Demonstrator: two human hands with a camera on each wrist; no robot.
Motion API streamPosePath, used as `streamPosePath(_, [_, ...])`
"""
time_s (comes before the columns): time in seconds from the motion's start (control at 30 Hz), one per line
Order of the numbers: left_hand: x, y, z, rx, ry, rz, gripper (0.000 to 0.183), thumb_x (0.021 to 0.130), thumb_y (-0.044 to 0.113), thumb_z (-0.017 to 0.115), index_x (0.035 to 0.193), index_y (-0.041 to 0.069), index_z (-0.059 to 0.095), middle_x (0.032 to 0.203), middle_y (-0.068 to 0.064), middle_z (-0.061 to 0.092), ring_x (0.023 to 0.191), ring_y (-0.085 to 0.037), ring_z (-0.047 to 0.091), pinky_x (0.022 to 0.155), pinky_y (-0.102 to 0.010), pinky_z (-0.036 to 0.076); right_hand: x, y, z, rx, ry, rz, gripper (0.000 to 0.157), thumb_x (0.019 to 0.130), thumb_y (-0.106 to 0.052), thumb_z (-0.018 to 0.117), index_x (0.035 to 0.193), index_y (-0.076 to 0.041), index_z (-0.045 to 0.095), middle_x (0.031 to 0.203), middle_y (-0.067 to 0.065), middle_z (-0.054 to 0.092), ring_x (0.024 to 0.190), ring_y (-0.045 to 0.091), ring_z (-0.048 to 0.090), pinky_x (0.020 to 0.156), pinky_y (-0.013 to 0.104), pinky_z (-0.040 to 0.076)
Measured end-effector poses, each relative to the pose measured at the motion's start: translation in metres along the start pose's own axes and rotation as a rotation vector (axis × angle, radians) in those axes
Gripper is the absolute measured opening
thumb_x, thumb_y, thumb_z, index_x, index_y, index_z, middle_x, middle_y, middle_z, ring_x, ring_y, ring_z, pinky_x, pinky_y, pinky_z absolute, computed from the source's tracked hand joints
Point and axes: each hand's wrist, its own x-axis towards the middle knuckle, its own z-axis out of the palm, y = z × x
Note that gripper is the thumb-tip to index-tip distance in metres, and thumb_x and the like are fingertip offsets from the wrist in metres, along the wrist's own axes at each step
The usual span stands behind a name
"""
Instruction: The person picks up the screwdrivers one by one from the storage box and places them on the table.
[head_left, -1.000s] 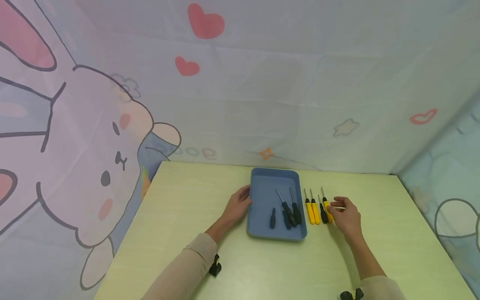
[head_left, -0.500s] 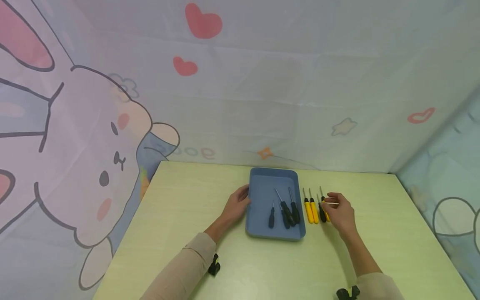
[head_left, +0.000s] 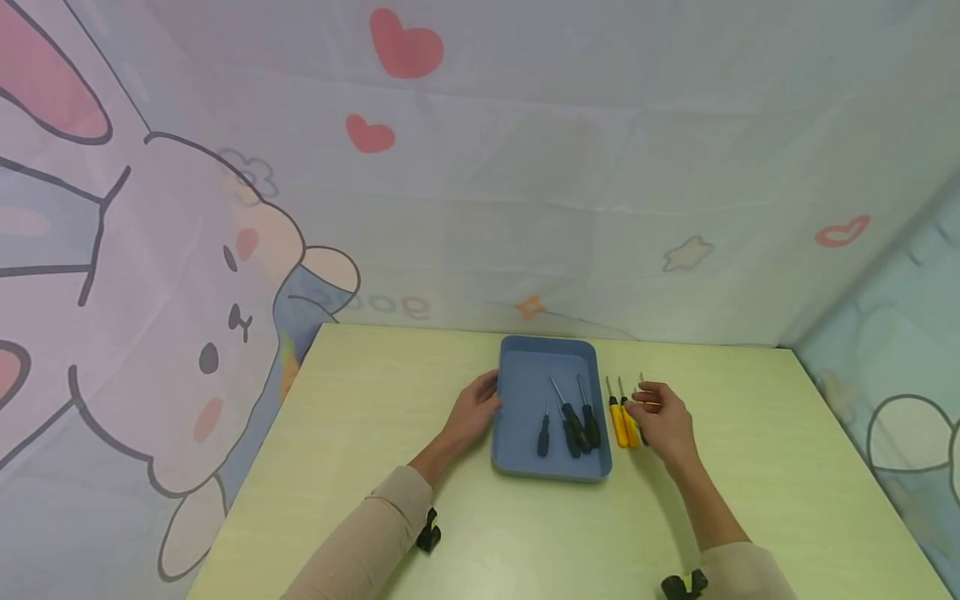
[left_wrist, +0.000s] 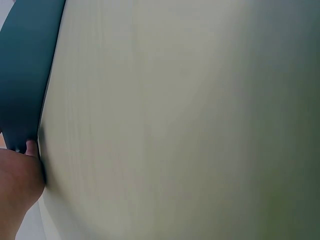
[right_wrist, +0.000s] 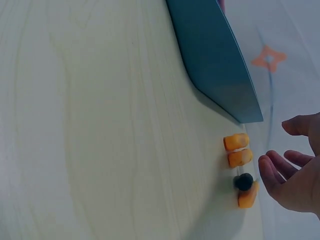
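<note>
Big cartoon rabbit (head_left: 195, 317) on the wall cloth at far left, then the person's left hand (head_left: 471, 414) touching the near-left side of a blue tray (head_left: 521, 392) on the desk (head_left: 360, 400); can't really tell how tightly its fingers close. A few dark screwdrivers (head_left: 591, 427) lie in the tray, mostly toward the right. Just beside it, two yellow screwdrivers (head_left: 618, 425) sit side by side, then a black screwdriver (right_wrist: 243, 182) and a third yellow one (right_wrist: 247, 197) under the right hand (head_left: 666, 425), thumb and fingers apart.
</note>
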Motion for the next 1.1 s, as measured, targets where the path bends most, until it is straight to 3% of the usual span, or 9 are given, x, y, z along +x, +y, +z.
streamPosePath(0.43, [0.001,0.000,0.000,-0.027,-0.010,0.000,0.063,0.098,-0.003,0.052,0.159,-0.010,0.036,0.164,-0.029,0.038,0.152,-0.042,0.038,0.124,-0.051,0.034,-0.002,-0.005,0.010,0.025,-0.024,-0.046,0.054,0.104,-0.018,0.067,0.150,0.003,0.049,0.142,0.024,0.063,0.128,0.038,0.062,0.103,0.036,0.057])
streamPosePath(0.6, [0.002,0.003,-0.003,-0.038,-0.037,-0.016,0.064,0.098,-0.005,0.052,0.158,-0.013,0.033,0.164,-0.032,0.035,0.153,-0.045,0.035,0.124,-0.053,0.034,-0.002,-0.006,0.014,0.046,-0.044,-0.072,0.056,0.104,-0.019,0.068,0.151,0.004,0.048,0.143,0.024,0.062,0.128,0.037,0.062,0.107,0.040,0.054])
streamPosePath(0.87, [-0.014,0.036,-0.005,-0.042,-0.053,-0.003,0.063,0.096,-0.006,0.052,0.156,-0.017,0.034,0.162,-0.036,0.035,0.151,-0.049,0.035,0.123,-0.052,0.036,0.000,-0.007,0.022,0.065,-0.054,-0.108,0.059,0.104,-0.018,0.069,0.152,0.005,0.046,0.147,0.025,0.059,0.133,0.039,0.060,0.113,0.049,0.049])
streamPosePath(1.1, [-0.014,0.035,-0.005,-0.052,-0.050,-0.011,0.062,0.097,-0.007,0.052,0.156,-0.016,0.035,0.162,-0.035,0.036,0.151,-0.047,0.036,0.123,-0.053,0.036,0.001,-0.007,0.028,0.068,-0.071,-0.117,0.063,0.103,-0.019,0.070,0.155,0.005,0.043,0.152,0.026,0.055,0.139,0.041,0.055,0.116,0.053,0.045])
